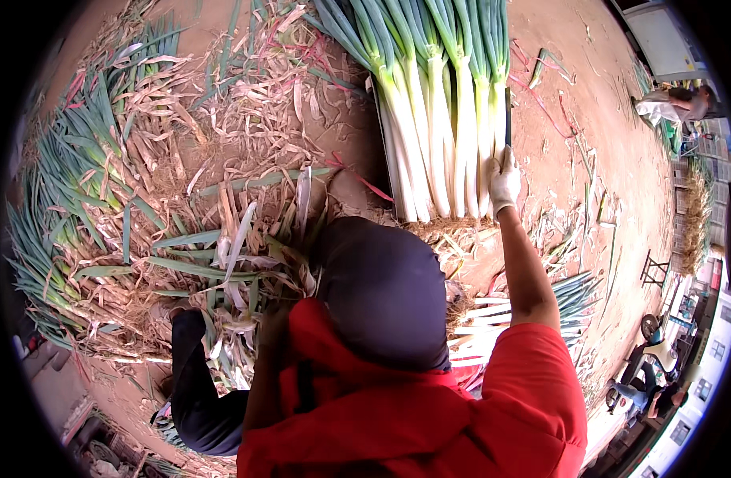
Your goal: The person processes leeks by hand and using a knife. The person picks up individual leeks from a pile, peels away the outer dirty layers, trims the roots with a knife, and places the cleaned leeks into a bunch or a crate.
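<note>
The right hand (505, 182), in a pale glove, lay against the outermost white stalk of a leek bundle (441, 119), its fingers pointing along a dark edge (508, 119) just ahead of them; whether they were clamped on anything could not be told. Directly left of these fingers the stalks lay side by side, green leaves stretching past the fingertips and pale roots (445, 226) ending nearer the wrist. To the right of the fingertips, near them, ran thin red tape (552, 115). Behind the fingers, lower down, lay more leeks (571, 298), their leaves fanned rightward. Well left of the right fingers, the left hand (274, 323) was lost in shadow beside dry leaves, and its fingers' state could not be told. Beyond its fingers, farther left, spread a large leek heap (86, 151). Farthest off, right of the gloved fingers, were a dark folding frame (654, 269) and a pale scooter (662, 354).
</note>
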Action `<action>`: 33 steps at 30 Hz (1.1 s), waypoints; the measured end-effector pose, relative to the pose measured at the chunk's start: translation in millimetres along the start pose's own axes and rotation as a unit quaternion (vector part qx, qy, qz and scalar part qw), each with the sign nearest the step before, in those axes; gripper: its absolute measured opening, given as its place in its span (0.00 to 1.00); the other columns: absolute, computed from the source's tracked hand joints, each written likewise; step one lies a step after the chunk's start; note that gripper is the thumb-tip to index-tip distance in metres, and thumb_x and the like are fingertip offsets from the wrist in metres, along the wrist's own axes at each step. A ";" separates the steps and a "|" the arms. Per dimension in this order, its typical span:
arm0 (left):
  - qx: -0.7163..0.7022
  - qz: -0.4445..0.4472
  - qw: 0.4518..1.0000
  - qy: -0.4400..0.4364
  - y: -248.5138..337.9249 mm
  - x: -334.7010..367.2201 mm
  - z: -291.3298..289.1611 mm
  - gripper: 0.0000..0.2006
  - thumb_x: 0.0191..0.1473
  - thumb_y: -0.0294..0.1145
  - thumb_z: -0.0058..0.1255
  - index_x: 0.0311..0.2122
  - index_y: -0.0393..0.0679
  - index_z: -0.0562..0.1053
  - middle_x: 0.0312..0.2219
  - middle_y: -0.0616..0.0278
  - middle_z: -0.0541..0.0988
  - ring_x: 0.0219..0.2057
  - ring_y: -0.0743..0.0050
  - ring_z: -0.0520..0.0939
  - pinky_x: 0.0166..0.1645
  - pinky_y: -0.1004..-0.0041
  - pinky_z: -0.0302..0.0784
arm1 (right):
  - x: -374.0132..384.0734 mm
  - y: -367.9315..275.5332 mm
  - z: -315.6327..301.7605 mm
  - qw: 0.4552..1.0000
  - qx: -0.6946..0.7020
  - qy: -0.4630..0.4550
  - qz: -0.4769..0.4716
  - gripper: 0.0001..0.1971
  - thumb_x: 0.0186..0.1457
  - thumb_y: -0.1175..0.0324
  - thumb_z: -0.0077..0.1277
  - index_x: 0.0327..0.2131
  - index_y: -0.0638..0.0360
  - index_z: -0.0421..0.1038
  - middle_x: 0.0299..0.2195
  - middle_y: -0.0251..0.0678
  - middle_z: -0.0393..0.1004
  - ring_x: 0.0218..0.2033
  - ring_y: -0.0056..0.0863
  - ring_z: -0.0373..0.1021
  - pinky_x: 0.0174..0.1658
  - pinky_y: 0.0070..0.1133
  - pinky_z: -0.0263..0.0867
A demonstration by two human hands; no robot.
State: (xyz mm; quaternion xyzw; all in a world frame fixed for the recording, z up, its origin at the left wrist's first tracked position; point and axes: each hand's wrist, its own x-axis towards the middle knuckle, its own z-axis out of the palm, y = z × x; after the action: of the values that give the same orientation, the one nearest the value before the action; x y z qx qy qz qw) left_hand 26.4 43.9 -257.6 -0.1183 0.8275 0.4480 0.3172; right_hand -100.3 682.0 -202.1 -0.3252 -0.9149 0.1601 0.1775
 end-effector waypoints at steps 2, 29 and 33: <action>0.064 0.135 0.989 -0.018 7.4 1.6 8.5 0.09 0.45 0.36 0.48 0.23 0.40 0.71 0.25 0.50 0.75 0.33 0.52 0.76 0.37 0.61 0.71 | -21.7 -22.8 -23.9 1.000 0.000 -0.022 0.015 0.28 0.56 0.58 0.46 0.59 0.52 0.56 0.53 0.47 0.64 0.53 0.47 0.62 0.52 0.34 0.61; 0.212 0.032 0.897 0.388 221.5 364.0 -190.2 0.31 0.45 0.47 0.55 0.52 0.41 0.62 0.38 0.45 0.76 0.39 0.47 0.76 0.45 0.59 0.71 | -91.6 -13.9 -3.3 0.979 -0.199 0.014 0.039 0.33 0.61 0.42 0.25 0.63 0.53 0.49 0.62 0.45 0.51 0.60 0.45 0.52 0.58 0.36 0.55; -0.075 0.030 0.965 0.249 228.7 376.4 -191.4 0.22 0.47 0.39 0.56 0.45 0.39 0.67 0.35 0.49 0.78 0.37 0.52 0.79 0.45 0.65 0.74 | -93.4 -0.2 0.4 0.985 -0.164 0.045 0.011 0.35 0.61 0.40 0.26 0.62 0.56 0.51 0.61 0.47 0.52 0.61 0.45 0.52 0.59 0.38 0.55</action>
State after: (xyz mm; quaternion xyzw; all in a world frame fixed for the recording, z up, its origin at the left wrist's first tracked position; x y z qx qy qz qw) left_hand -453.6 51.4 -266.6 -0.2252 0.8473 0.4747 0.0773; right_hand -32.8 620.9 -223.0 -0.3666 -0.9164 -0.0051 0.1606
